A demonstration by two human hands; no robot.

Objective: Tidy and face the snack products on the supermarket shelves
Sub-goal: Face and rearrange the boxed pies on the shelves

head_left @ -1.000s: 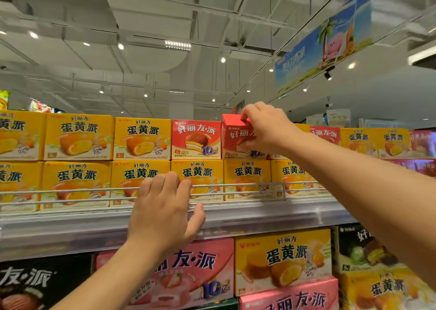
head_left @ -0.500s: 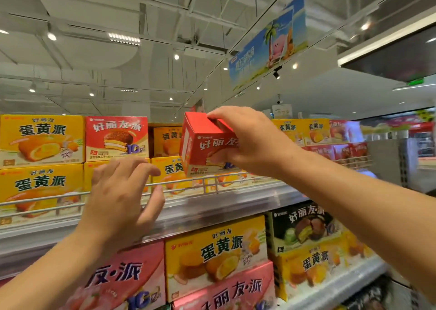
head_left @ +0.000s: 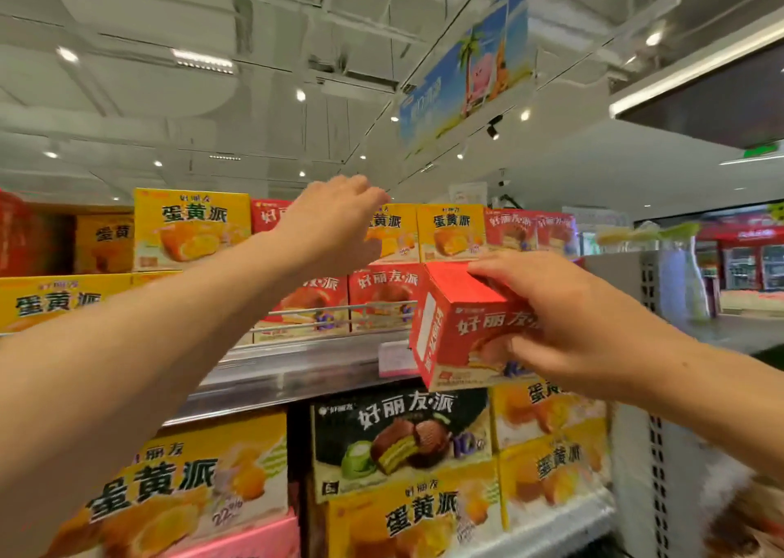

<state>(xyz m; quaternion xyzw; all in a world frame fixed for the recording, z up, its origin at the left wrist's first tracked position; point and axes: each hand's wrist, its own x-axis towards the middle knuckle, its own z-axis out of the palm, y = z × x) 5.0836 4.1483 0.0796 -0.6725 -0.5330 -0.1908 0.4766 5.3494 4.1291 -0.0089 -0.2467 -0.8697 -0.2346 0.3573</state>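
Note:
My right hand [head_left: 564, 320] grips a red pie box [head_left: 458, 328] by its top and front, holding it tilted in the air in front of the upper shelf's edge [head_left: 297, 366]. My left hand [head_left: 331, 226] reaches up to the top row, over a red box [head_left: 265, 213] that stands between yellow egg-yolk pie boxes [head_left: 191, 230]. Its fingers bend over the box tops, and what they touch is hidden. Below that row stand more red boxes [head_left: 382, 294] behind a wire rail.
On the shelf below stand a black pie box [head_left: 399, 434] and yellow boxes [head_left: 191, 481]. A white perforated upright [head_left: 662, 303] ends the shelving at right. A blue banner [head_left: 466, 69] hangs overhead. A pink price tag [head_left: 392, 358] sits on the shelf edge.
My view has swung right along the shelf. My right hand carried the red box down and right, off the top row. My left hand left the wire rail and rose to the top row.

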